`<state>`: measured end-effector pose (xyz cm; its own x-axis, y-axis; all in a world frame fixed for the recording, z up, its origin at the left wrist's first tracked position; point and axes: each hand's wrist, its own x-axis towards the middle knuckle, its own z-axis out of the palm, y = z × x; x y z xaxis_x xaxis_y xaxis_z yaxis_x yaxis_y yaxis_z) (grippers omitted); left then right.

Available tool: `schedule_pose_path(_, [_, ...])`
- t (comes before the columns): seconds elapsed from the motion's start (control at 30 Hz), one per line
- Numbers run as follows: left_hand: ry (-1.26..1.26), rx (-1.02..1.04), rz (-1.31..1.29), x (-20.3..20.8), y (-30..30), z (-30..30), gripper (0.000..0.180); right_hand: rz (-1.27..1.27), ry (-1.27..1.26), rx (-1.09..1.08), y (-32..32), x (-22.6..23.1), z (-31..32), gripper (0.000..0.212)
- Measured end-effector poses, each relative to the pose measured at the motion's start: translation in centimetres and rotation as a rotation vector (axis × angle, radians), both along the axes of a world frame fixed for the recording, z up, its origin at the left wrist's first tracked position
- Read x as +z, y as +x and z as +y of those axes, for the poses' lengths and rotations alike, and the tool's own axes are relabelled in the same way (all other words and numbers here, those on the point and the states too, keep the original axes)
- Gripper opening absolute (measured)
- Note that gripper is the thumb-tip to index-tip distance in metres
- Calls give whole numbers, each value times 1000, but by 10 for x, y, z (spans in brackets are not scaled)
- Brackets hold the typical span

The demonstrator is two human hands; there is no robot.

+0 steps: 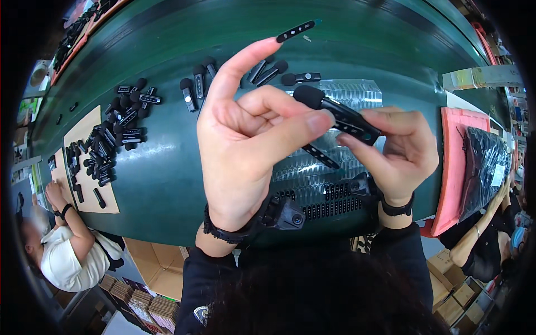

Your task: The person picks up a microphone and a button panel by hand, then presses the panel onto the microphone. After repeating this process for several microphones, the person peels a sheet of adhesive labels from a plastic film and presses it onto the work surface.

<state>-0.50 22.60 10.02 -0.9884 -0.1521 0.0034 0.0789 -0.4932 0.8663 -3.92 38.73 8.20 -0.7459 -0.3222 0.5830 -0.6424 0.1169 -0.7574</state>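
In front of me, both hands hold one small black clip-on microphone [347,120] with a round foam tip. My left hand [245,128] pinches it near the foam end between thumb and bent fingers. Its index finger stretches out, with a thin black strip [296,32] with light marks stuck to the fingertip. My right hand [399,145] closes thumb and fingers round the other end. A second black strip [321,156] shows just below the left thumb; whether it is held or lying there, I cannot tell. Beneath are clear sheets [357,92] and rows of black strips [329,209].
Several microphones [190,95] lie beyond my left hand on the green table [162,184]. A larger heap [120,120] spreads left beside cardboard [109,195]. On the right are pink foam [449,167] and a black plastic bag [483,167]. People sit at both sides.
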Motion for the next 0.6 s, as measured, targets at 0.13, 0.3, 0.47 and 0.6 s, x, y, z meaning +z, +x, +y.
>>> schedule_pose_path(0.13, [25,0,-26,-2,0,6,60,24,89,5,5,2,2,32])
schedule_pose_path(0.3, [61,-15,3,-5,-1,9,60,51,85,-5,8,4,2,33])
schedule_pose_path(0.47, [45,-32,20,-4,0,9,61,84,80,9,8,5,3,34])
schedule_pose_path(0.6, [12,-12,37,-3,0,13,62,97,63,15,9,7,3,35])
